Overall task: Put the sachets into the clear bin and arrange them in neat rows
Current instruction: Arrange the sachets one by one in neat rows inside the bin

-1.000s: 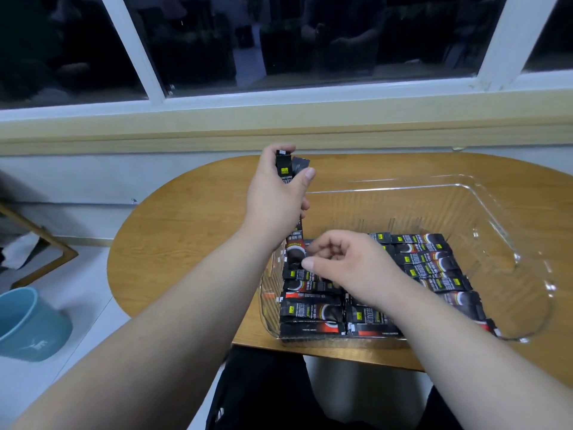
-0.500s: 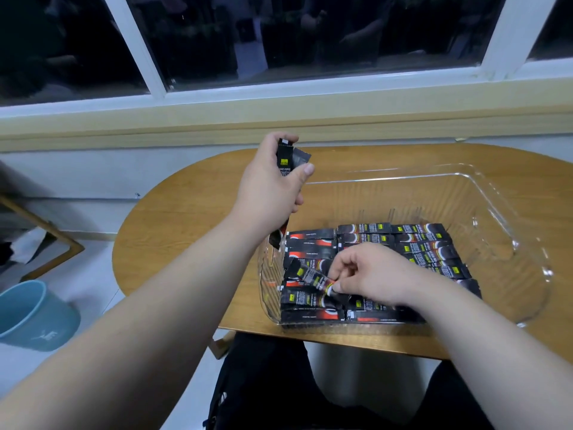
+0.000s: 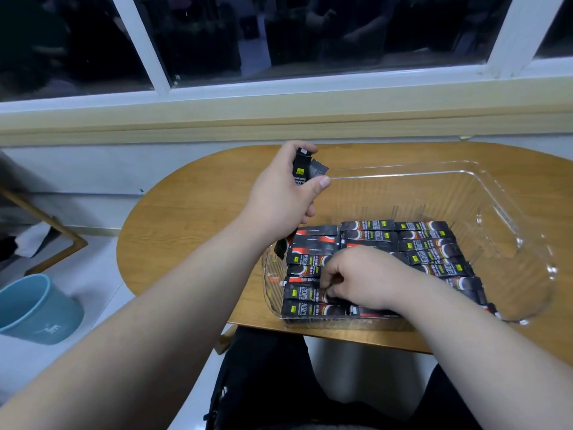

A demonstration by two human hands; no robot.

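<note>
A clear plastic bin [image 3: 508,218] sits on the wooden table [image 3: 198,225]. Several black sachets [image 3: 428,243] with red and yellow marks lie in rows on its near half. My left hand [image 3: 279,193] hovers over the bin's left rim and grips a small upright bunch of sachets [image 3: 302,167]. Their lower ends hang out below the hand. My right hand [image 3: 359,277] is down inside the bin, fingers curled, pressing a sachet [image 3: 305,291] into the near left row. Whether it still pinches that sachet is hidden by the fingers.
A blue bucket [image 3: 34,308] stands on the floor at the left, beside a wooden frame [image 3: 62,231]. A window sill and dark panes run along the wall behind the table. The bin's far half holds no sachets.
My right hand has lowered the tilted sachet flat into the near left row. My left hand keeps its bunch raised in about the same place.
</note>
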